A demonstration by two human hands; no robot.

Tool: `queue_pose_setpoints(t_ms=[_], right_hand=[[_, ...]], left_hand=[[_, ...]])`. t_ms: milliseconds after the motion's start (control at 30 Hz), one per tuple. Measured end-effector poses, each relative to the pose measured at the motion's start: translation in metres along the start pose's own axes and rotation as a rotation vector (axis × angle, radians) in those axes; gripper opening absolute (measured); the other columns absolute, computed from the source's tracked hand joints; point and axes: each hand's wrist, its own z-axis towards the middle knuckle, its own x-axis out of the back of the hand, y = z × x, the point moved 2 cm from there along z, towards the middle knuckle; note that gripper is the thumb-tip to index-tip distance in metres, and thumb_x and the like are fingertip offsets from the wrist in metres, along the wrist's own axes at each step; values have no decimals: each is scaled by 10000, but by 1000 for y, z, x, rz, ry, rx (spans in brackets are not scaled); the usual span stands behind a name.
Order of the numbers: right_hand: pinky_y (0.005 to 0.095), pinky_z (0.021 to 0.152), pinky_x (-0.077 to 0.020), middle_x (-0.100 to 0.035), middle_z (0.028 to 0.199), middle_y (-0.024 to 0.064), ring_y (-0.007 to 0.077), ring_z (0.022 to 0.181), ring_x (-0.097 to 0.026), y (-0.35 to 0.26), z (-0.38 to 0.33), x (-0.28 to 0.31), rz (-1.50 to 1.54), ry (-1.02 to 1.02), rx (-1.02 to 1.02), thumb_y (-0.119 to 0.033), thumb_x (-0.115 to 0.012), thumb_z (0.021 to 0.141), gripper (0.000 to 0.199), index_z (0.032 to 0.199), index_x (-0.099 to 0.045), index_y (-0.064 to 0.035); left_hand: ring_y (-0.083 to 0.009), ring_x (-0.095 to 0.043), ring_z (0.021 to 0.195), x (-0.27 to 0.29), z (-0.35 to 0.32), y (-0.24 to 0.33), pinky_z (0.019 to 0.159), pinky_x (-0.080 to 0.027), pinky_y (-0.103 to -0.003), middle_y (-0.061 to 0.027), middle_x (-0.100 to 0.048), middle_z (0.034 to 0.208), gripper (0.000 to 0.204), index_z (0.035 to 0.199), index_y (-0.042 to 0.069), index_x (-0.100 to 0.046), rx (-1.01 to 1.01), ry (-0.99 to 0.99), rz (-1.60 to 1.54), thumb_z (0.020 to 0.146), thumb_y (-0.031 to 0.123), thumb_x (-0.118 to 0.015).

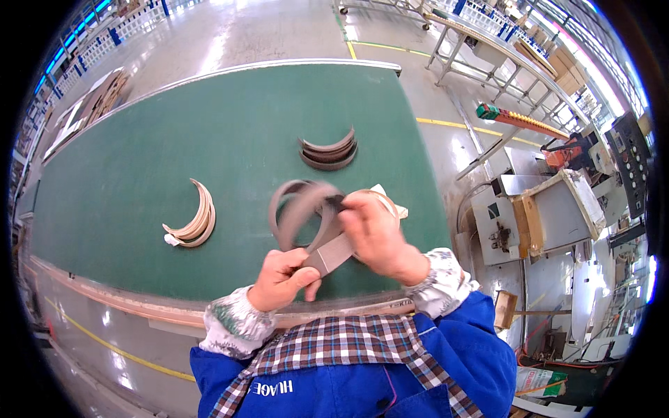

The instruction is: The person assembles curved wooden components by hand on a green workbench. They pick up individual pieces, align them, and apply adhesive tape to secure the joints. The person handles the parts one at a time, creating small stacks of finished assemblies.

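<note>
Slipping could be caused by too light a pinch; the brown strip (pixel 330 256) is held over the tabletop (pixel 125 146) by fingers (pixel 304 277) of the left hand (pixel 277 282); grip of the blurred right hand (pixel 378 240) cannot be told.

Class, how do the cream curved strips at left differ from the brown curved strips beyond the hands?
The cream strips are pale, the brown strips dark. The cream strips bulge toward the lower right, the brown strips mainly downward in view. Both lie nested on the green tabletop.

The head-worn fisheye looks down on both hands (pixel 280 280) (pixel 378 238) close up.
</note>
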Motion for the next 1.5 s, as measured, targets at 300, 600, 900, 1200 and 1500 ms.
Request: queue_pose_setpoints(t_ms=[300,600,900,1200,1500], right_hand=[[274,521,-366,-472,637,-14,121,543,-481,-14,-1,-9,-418,-246,530,-132,-688,734,215,918,-594,-72],[401,684,-439,-590,766,104,301,732,-570,143,131,-44,-389,32,199,-212,-620,851,245,1031,-516,-83],[412,671,-471,-631,763,92,292,742,-615,254,149,-120,-520,-301,250,-268,-590,872,212,971,-505,-100],[489,662,-479,-648,780,173,394,754,-614,270,115,-112,-335,-583,-82,-295,-544,900,268,1033,-519,-64],[220,482,-411,-567,659,-29,59,544,-508,119,83,-47,486,-546,-655,-220,-604,894,180,925,-574,-46]], left_hand=[[-56,-472,384,8,5,-35,367,-355,-225,-3,-523,485,334,684,27,-550,525,324,140,935,246,-544],[-62,-446,401,28,2,-38,390,-361,-204,-15,-528,548,287,766,55,-508,479,462,-227,960,266,-501],[-47,-452,420,26,0,-41,406,-357,-201,-9,-536,558,291,783,33,-526,506,401,-139,958,265,-505],[-48,-456,423,23,3,-38,403,-357,-202,-9,-531,554,305,752,44,-501,523,380,-101,958,269,-508],[-65,-490,445,19,5,-42,424,-382,-203,-22,-546,577,294,742,51,-478,434,331,-142,967,240,-490]])
